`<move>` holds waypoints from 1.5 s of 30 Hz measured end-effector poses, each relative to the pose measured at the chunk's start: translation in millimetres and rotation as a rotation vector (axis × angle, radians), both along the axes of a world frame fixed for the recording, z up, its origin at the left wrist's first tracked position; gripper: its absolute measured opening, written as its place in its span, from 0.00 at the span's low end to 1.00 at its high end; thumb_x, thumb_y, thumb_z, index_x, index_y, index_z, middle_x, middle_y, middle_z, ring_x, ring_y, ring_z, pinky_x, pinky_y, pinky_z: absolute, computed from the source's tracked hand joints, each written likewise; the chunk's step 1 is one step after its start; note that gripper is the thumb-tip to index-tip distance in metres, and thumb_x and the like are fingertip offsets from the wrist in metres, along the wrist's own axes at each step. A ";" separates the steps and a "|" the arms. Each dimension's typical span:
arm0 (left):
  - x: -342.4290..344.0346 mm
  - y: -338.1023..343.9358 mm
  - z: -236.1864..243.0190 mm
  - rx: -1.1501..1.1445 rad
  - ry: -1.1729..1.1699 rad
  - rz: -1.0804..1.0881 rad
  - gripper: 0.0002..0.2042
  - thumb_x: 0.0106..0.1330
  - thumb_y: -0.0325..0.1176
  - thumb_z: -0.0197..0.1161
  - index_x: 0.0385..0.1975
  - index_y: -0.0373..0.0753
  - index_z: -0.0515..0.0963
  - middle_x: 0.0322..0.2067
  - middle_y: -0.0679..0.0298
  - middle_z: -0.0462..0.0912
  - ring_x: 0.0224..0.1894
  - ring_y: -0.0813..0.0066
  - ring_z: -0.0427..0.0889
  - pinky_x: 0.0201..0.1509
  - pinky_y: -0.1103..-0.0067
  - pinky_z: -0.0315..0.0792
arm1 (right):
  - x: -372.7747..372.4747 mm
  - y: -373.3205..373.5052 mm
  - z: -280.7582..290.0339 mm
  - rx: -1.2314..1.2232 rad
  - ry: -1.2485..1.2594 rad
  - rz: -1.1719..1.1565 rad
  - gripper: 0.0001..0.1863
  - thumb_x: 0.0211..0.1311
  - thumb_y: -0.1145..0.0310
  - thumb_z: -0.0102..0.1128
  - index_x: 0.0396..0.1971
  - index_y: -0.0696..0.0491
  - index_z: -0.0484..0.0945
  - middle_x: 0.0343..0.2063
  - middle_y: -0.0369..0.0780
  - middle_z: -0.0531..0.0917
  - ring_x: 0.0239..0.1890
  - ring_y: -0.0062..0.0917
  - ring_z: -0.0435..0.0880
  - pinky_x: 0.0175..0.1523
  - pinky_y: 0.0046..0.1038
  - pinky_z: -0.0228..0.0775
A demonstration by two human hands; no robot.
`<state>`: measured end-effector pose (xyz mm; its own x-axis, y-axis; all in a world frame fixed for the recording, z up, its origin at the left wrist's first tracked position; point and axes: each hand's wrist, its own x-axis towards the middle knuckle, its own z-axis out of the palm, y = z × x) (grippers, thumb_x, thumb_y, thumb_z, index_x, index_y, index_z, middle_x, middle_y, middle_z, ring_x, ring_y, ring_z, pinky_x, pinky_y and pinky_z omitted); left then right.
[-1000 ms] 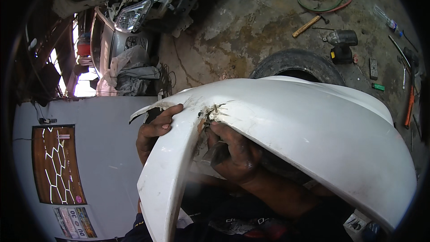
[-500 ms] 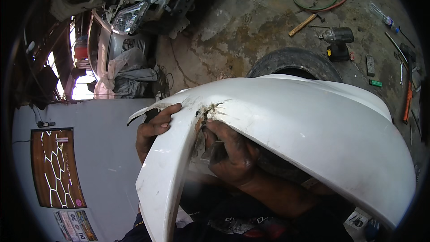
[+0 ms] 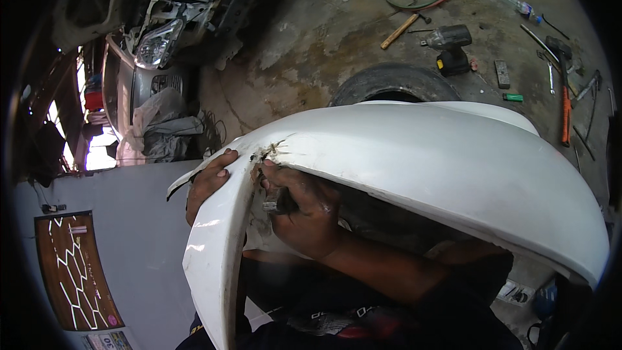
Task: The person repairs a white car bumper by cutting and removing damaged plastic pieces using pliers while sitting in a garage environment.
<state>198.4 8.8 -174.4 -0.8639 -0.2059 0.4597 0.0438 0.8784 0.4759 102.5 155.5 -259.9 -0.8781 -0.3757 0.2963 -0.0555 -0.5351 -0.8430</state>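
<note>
Your left hand (image 3: 208,185) grips the outer edge of the white car bumper (image 3: 414,162) propped across your lap, steadying it beside the crack (image 3: 269,151). Your right hand (image 3: 301,210), closed on a small dark tool (image 3: 275,206), works from inside behind that crack.

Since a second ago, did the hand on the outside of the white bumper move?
No. The left hand stays gripping the white bumper edge beside the crack, just as before.
</note>
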 end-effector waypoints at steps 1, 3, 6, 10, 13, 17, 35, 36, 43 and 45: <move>0.4 -2.5 -0.6 -0.019 0.000 -0.003 0.13 0.81 0.37 0.58 0.55 0.34 0.75 0.51 0.38 0.84 0.52 0.49 0.88 0.55 0.63 0.85 | -1.6 0.3 -0.5 -0.017 0.003 -0.009 0.26 0.55 0.82 0.69 0.57 0.55 0.83 0.49 0.47 0.89 0.50 0.42 0.90 0.56 0.39 0.83; 0.9 -6.4 -1.9 -0.102 -0.015 0.002 0.14 0.81 0.37 0.58 0.54 0.33 0.76 0.50 0.40 0.85 0.51 0.50 0.88 0.54 0.63 0.85 | -3.2 -1.3 0.5 -0.017 0.006 -0.058 0.28 0.49 0.87 0.67 0.54 0.57 0.83 0.45 0.45 0.89 0.46 0.37 0.91 0.52 0.34 0.84; -0.5 -9.3 -13.5 -0.044 0.091 -0.026 0.14 0.82 0.38 0.57 0.52 0.31 0.77 0.49 0.42 0.86 0.49 0.53 0.89 0.54 0.65 0.85 | 2.1 -4.2 1.9 -0.024 0.001 -0.061 0.28 0.51 0.83 0.70 0.56 0.57 0.82 0.45 0.47 0.89 0.47 0.41 0.91 0.54 0.38 0.83; -14.5 16.7 7.5 0.280 -0.070 0.263 0.15 0.81 0.38 0.58 0.51 0.29 0.78 0.48 0.45 0.86 0.48 0.57 0.89 0.54 0.66 0.84 | -6.7 -0.2 3.9 -0.025 0.147 -0.112 0.28 0.51 0.77 0.74 0.56 0.60 0.81 0.44 0.51 0.88 0.48 0.47 0.90 0.55 0.42 0.82; -23.8 24.6 -8.4 -0.065 0.089 0.158 0.14 0.78 0.35 0.62 0.52 0.28 0.78 0.48 0.48 0.87 0.49 0.61 0.88 0.55 0.67 0.83 | -5.1 -10.2 7.6 -0.038 0.109 -0.220 0.27 0.51 0.79 0.70 0.56 0.59 0.79 0.46 0.50 0.87 0.50 0.49 0.88 0.57 0.44 0.80; -17.6 25.9 -5.6 -0.059 0.081 0.132 0.13 0.78 0.32 0.62 0.54 0.29 0.78 0.53 0.46 0.85 0.54 0.57 0.87 0.60 0.65 0.82 | 6.0 -10.5 22.6 0.012 -0.140 -0.096 0.23 0.54 0.81 0.70 0.52 0.53 0.80 0.46 0.51 0.87 0.50 0.51 0.88 0.58 0.44 0.80; 27.9 -61.6 -15.2 -0.252 -0.091 0.238 0.20 0.73 0.27 0.68 0.64 0.39 0.80 0.52 0.60 0.90 0.48 0.72 0.88 0.58 0.74 0.80 | 9.6 -35.2 4.3 -0.012 0.087 -0.443 0.22 0.49 0.77 0.69 0.48 0.52 0.80 0.41 0.48 0.87 0.47 0.51 0.86 0.53 0.43 0.80; 27.5 -57.1 -13.9 -0.312 -0.099 0.218 0.19 0.73 0.27 0.68 0.63 0.38 0.80 0.51 0.60 0.90 0.47 0.71 0.88 0.57 0.74 0.81 | 9.1 -35.0 0.5 -0.025 0.152 -0.478 0.22 0.48 0.77 0.69 0.47 0.52 0.80 0.41 0.48 0.87 0.47 0.51 0.86 0.53 0.43 0.80; -12.3 2.4 -4.1 -0.066 0.048 0.089 0.17 0.73 0.27 0.68 0.59 0.32 0.81 0.51 0.58 0.88 0.51 0.70 0.86 0.58 0.70 0.80 | 14.8 -15.1 24.8 0.105 -0.131 -0.254 0.19 0.53 0.79 0.68 0.48 0.53 0.80 0.40 0.52 0.87 0.46 0.53 0.87 0.50 0.45 0.80; -11.3 4.7 2.3 0.028 -0.018 0.080 0.19 0.73 0.30 0.69 0.61 0.31 0.79 0.56 0.56 0.85 0.58 0.65 0.83 0.64 0.68 0.76 | 9.6 -5.1 22.6 0.130 -0.115 -0.216 0.18 0.54 0.78 0.68 0.47 0.54 0.80 0.40 0.54 0.87 0.46 0.53 0.87 0.49 0.46 0.80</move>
<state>187.2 13.5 -172.1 -0.8523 -0.2870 0.4373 -0.0344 0.8650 0.5006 112.1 150.4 -237.3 -0.9671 -0.2043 0.1517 -0.0566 -0.4085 -0.9110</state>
